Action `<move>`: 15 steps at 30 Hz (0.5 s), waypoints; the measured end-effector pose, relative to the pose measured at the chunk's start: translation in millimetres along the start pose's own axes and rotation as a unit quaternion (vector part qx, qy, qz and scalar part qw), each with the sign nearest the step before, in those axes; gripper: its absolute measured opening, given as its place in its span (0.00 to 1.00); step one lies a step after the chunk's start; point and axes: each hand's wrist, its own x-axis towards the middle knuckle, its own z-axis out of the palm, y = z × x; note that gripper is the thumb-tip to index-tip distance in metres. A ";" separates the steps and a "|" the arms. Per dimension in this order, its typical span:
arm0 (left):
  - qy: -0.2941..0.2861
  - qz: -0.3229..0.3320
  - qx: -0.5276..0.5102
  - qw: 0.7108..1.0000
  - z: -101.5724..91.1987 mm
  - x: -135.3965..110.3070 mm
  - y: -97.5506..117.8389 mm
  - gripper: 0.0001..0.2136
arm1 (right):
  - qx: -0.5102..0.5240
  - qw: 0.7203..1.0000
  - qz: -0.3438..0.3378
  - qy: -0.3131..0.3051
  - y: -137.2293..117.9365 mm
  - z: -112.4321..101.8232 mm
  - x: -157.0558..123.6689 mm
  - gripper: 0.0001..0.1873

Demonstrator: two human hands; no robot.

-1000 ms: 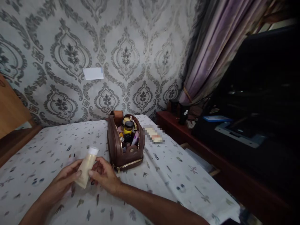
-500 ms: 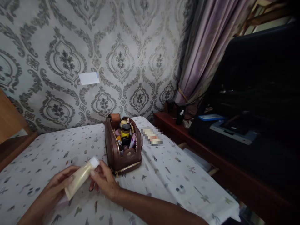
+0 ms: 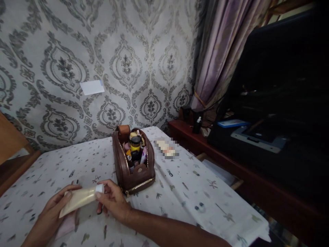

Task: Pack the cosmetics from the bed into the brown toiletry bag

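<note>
I hold a cream-coloured tube point(image 3: 78, 200) with a white cap nearly level over the table. My left hand point(image 3: 52, 214) grips its flat tail end. My right hand point(image 3: 113, 202) pinches the cap end with thumb and fingers. Just to the right of the cap stands an open brown leather pouch point(image 3: 133, 171) with a gold zip, packed with small bottles and tubes, a yellow-and-black one on top. A pale pink thing lies under my left hand; I cannot make out what it is.
A patterned white cloth point(image 3: 180, 192) covers the table, with a blurred small pack point(image 3: 166, 148) behind the pouch. A dark wooden shelf point(image 3: 195, 137) and a black unit stand to the right, a purple curtain above. Patterned wallpaper is behind.
The tube has tipped from nearly upright to almost level, cap end toward the pouch. My right hand slid along to the cap. The view has drifted slightly.
</note>
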 end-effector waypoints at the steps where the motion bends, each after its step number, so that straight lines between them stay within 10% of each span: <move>1: 0.004 0.001 -0.006 1.000 1.8 -0.6 1.5 0.25 | -0.002 1.000 0.001 0.001 0.8 0.0 0.2 0.36; 15: 0.027 -0.009 0.004 1.000 9.5 -4.8 9.2 0.28 | -0.009 1.000 0.023 0.005 1.5 0.3 1.2 0.34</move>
